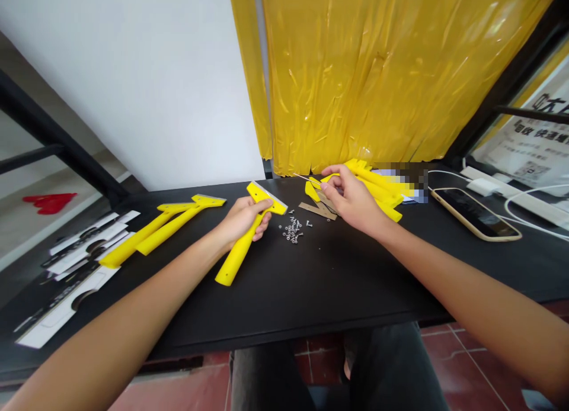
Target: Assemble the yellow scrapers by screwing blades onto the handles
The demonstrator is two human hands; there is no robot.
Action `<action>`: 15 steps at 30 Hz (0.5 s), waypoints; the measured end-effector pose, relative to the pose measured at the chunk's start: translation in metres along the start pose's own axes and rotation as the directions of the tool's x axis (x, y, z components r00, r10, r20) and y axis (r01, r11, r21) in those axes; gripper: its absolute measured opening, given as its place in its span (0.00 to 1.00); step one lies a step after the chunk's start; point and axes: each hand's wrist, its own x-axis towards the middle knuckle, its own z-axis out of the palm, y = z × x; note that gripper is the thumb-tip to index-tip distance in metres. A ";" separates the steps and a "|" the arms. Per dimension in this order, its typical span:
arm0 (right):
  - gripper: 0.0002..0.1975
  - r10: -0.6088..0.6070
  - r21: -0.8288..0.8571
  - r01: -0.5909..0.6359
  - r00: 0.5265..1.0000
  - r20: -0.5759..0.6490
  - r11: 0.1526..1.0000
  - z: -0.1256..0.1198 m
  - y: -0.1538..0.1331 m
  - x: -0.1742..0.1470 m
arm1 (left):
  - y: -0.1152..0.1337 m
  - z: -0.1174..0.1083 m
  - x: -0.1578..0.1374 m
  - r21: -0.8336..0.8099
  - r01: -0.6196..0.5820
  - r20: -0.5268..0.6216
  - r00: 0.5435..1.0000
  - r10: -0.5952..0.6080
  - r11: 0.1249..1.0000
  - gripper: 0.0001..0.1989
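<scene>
My left hand (pixel 251 218) is closed around a yellow scraper (pixel 235 254), its wide head with a thin metal edge tilted up to the right. My right hand (pixel 351 195) pinches a slender metal tool (pixel 306 177), its thin shaft pointing left; most of it is hidden in the fingers, so I cannot tell its exact kind. Between the hands lies a small pile of screws and nuts (pixel 292 230) on the black table (pixel 311 286). Brownish flat strips (pixel 317 211) lie under my right hand. More yellow scraper parts (pixel 377 186) are heaped behind it.
Two yellow scrapers (pixel 171 226) lie on the left, one partly over black-and-white cardboard sleeves (pixel 71 304). A phone (pixel 475 214), white cables and a charger (pixel 483 187) are at the right. A white panel (pixel 146 85) and yellow plastic sheeting (pixel 355 79) stand behind the table.
</scene>
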 end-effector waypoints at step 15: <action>0.20 0.115 -0.023 -0.114 0.943 0.312 0.993 0.008 0.018 -0.001 | -0.011 0.006 0.004 -0.052 0.011 0.028 1.000 -0.010 0.999 0.14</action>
